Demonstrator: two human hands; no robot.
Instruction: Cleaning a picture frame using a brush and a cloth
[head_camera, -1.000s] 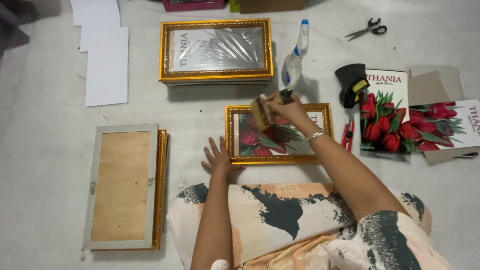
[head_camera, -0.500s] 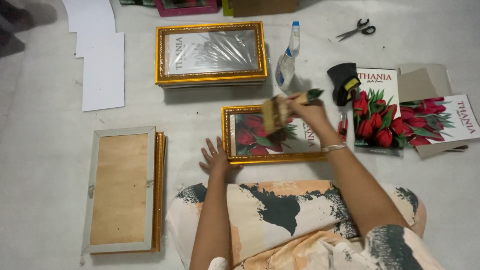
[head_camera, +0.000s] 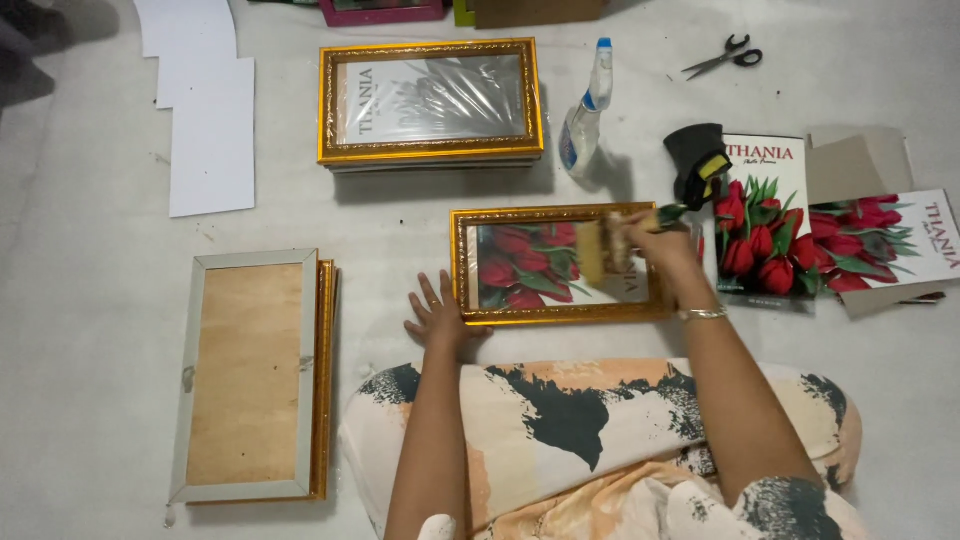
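Observation:
A gold picture frame with a red tulip print lies face up on the floor in front of me. My left hand rests flat, fingers spread, against its lower left corner. My right hand is closed around the handle of a wide paintbrush. The bristles hover over or touch the glass near the frame's right half; the brush is blurred.
A stack of gold frames lies further out, with a spray bottle and scissors to its right. Tulip prints and a black tool sit at right. Face-down frames lie left, white sheets beyond.
My right hand has swept the brush from the frame's upper middle down and to the right across the glass. The left hand stays at the frame's corner.

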